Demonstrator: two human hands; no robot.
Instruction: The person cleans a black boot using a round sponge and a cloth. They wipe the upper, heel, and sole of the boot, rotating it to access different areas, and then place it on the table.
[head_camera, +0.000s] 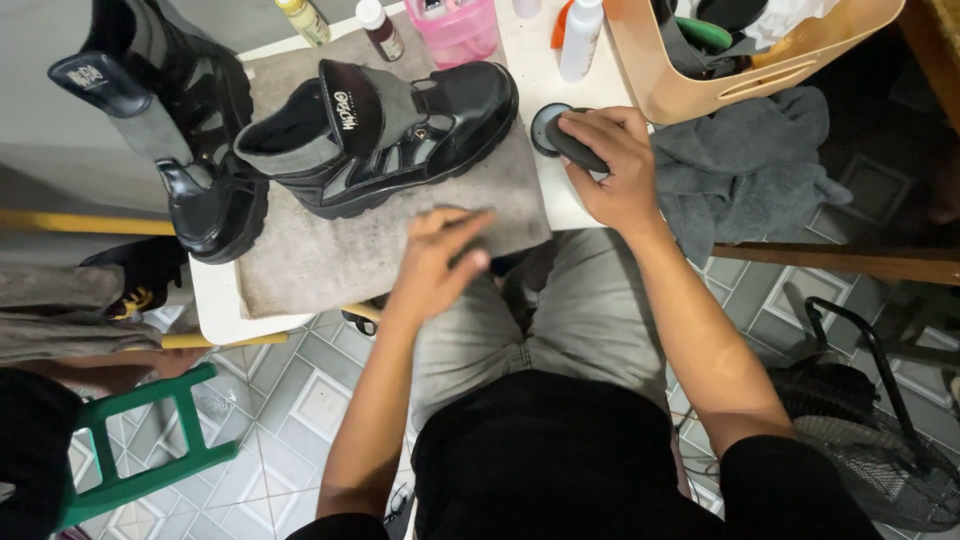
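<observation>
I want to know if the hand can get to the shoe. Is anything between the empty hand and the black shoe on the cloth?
Nothing visible does. The left hand hovers, blurred, over the grey cloth, and only bare cloth lies between it and the black shoe. The right hand holds a dark brush off to the side.

There is only one view, from a camera on the person's head, so no part of the scene is shared with a second view. It looks steeply down over the person's own lap and arms, and it faces toward 12 o'clock across a small white table (225, 300). The camera is near: the forearms fill the lower half, the left hand (440, 262) is blurred, and the tiled floor (300, 390) shows at 7 o'clock.
</observation>
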